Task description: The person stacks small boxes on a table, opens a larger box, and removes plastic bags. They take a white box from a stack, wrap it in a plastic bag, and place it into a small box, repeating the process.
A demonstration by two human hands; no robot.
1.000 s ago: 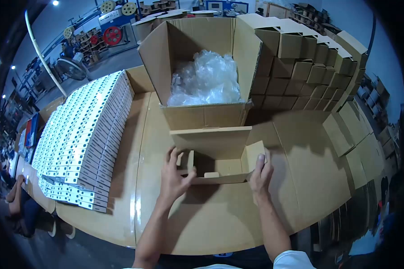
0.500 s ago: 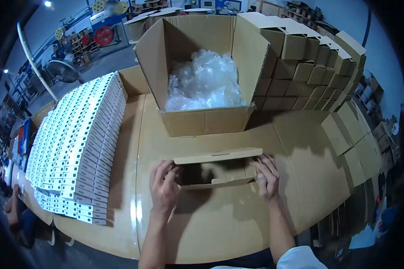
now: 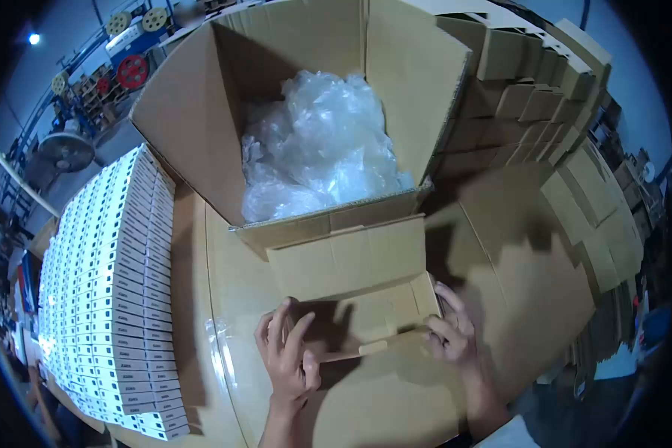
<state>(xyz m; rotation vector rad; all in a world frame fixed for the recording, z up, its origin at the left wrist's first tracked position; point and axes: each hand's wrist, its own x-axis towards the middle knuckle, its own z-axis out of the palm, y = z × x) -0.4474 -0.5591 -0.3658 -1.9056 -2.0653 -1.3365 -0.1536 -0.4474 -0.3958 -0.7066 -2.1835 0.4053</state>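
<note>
A small brown cardboard box point(image 3: 358, 257) is in front of me, its long lid flap raised at the back and its inside bare. My left hand point(image 3: 287, 355) is at the box's left end, fingers somewhat spread and curved around that side, thumb low by the front wall. At the opposite end, my right hand point(image 3: 454, 328) grips the right side wall near the front corner, fingers bent. Just behind the raised lid stands a large open carton point(image 3: 328, 220) holding crumpled clear plastic bags point(image 3: 325, 145).
Many small white boxes point(image 3: 119, 284) are stacked in rows at the left. Brown cardboard boxes point(image 3: 526, 104) are piled at the back right, with more open cardboard boxes point(image 3: 593, 216) at the table's right edge. A fan point(image 3: 66, 153) stands beyond the table.
The box's lid flap has swung up and back, showing the inside. My left hand's fingers have spread more. The view has shifted closer, and the carton looks larger.
</note>
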